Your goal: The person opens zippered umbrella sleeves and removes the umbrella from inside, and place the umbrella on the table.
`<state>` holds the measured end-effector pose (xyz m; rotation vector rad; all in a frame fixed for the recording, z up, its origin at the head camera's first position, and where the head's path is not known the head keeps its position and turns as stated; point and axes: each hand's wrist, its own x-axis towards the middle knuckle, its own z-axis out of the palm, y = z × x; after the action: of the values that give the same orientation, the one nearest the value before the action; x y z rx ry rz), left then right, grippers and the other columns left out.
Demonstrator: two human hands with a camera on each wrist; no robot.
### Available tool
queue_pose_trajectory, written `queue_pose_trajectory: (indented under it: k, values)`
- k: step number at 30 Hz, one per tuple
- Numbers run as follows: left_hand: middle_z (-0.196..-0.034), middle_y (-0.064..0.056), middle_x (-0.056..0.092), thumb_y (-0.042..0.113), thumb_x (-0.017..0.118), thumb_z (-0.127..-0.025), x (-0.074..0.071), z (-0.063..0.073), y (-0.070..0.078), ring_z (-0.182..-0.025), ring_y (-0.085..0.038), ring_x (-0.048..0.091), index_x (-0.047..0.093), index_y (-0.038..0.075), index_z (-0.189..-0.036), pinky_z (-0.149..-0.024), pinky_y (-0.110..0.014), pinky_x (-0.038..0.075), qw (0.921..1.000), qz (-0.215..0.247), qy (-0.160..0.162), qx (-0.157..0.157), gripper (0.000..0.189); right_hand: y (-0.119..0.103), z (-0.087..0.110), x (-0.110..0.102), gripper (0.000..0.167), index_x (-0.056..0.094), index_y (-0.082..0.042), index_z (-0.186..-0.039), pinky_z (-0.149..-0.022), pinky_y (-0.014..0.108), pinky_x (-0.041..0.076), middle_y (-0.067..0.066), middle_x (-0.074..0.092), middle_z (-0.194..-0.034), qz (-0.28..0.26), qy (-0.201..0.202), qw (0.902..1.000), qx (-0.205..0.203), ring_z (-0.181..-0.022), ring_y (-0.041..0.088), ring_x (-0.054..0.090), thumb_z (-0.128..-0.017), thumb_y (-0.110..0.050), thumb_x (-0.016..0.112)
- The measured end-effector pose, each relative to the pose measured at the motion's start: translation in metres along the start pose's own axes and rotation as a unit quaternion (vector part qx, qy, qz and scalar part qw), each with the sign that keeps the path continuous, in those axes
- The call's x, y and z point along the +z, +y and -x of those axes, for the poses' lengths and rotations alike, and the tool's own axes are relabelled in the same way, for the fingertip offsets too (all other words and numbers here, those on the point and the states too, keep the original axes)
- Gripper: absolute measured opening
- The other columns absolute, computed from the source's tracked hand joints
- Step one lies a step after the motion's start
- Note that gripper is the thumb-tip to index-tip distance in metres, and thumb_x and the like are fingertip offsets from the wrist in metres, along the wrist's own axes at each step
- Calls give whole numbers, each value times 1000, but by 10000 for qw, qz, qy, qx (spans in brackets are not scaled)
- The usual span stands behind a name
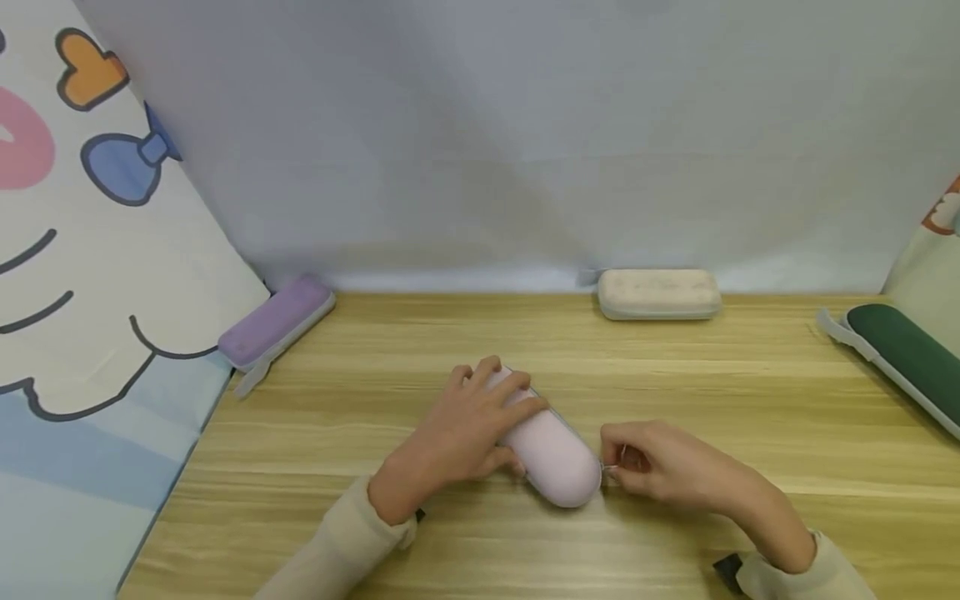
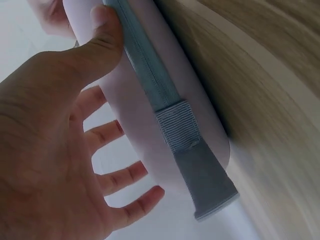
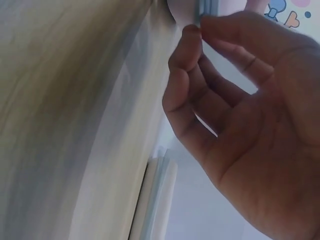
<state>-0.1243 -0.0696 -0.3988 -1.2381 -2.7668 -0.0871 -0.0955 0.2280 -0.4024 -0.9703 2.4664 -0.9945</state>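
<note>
A pale pink zippered case (image 1: pixel 558 462), shaped like a pencil case, lies slanted on the wooden table. My left hand (image 1: pixel 465 425) grips its far half, fingers over the top and thumb against the near side. In the left wrist view a grey-blue zipper (image 2: pixel 147 65) runs along that side, its teeth together where it shows, and ends at a grey fabric tab (image 2: pixel 205 180). At the case's near right end, my right hand (image 1: pixel 667 467) pinches the small zipper pull (image 1: pixel 611 468) between thumb and forefinger. Its other fingers are curled in, and the fingertips hide most of the pull.
A purple case (image 1: pixel 277 321) lies at the table's left edge. Against the back wall sits a cream case (image 1: pixel 660 293), and a dark green case (image 1: pixel 911 358) lies at the right. Printed cloth (image 1: pixel 97 275) stands along the left side.
</note>
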Motion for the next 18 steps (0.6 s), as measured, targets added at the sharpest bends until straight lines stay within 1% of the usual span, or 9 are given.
queue_pose_trajectory:
  k: [4, 6, 8, 10, 13, 15, 18]
  values:
    - [-141, -1, 57, 68, 78, -78, 3, -1, 0, -127, -35, 50, 59, 32, -145, -100, -56, 46, 9997, -150, 152, -104, 79, 4, 0, -1, 18, 61, -24, -90, -55, 22, 47, -15, 57, -73, 102, 252, 9989, 369, -63, -1, 52, -96, -10, 71]
    - [-139, -2, 58, 70, 76, -78, 4, -2, 0, -125, -36, 51, 59, 31, -145, -101, -58, 46, 9996, -149, 200, -151, 79, 6, -1, -1, 17, 62, -24, -91, -56, 22, 47, -14, 57, -74, 144, 399, 9980, 458, -64, 0, 52, -97, -11, 71]
    - [-137, -3, 58, 72, 75, -79, 5, -1, -1, -124, -36, 52, 60, 31, -145, -102, -58, 46, 9996, -93, 186, -189, 79, 9, -2, -1, 17, 63, -24, -91, -58, 23, 48, -14, 58, -75, 230, 555, 9972, 456, -66, 1, 53, -97, -10, 72]
    - [-136, -4, 57, 71, 75, -81, 4, 0, -3, -122, -35, 51, 59, 32, -146, -101, -58, 47, 9997, 36, 103, -197, 77, 11, -3, -1, 18, 63, -24, -92, -60, 23, 48, -15, 59, -78, 300, 683, 9961, 471, -69, 1, 54, -96, -10, 72]
    - [-134, -5, 55, 63, 78, -85, 0, 3, -8, -124, -34, 49, 58, 32, -147, -101, -57, 46, 9990, 399, -114, -188, 72, 13, -4, 0, 18, 65, -24, -93, -61, 23, 49, -15, 59, -79, 385, 875, 9942, 488, -70, 2, 55, -95, -8, 73]
    - [-133, -5, 54, 56, 81, -86, -4, 6, -12, -126, -34, 47, 57, 33, -147, -101, -55, 44, 9972, 677, -273, -183, 69, 14, -5, 1, 19, 66, -25, -94, -62, 23, 49, -15, 60, -80, 440, 1017, 9925, 521, -71, 2, 55, -95, -7, 73]
    - [-133, -4, 54, 49, 83, -86, -10, 10, -16, -129, -34, 48, 57, 33, -147, -102, -54, 42, 9944, 943, -450, -160, 68, 16, -5, 1, 20, 67, -25, -95, -64, 23, 51, -15, 62, -84, 554, 1189, 9899, 541, -74, 1, 56, -94, -7, 75]
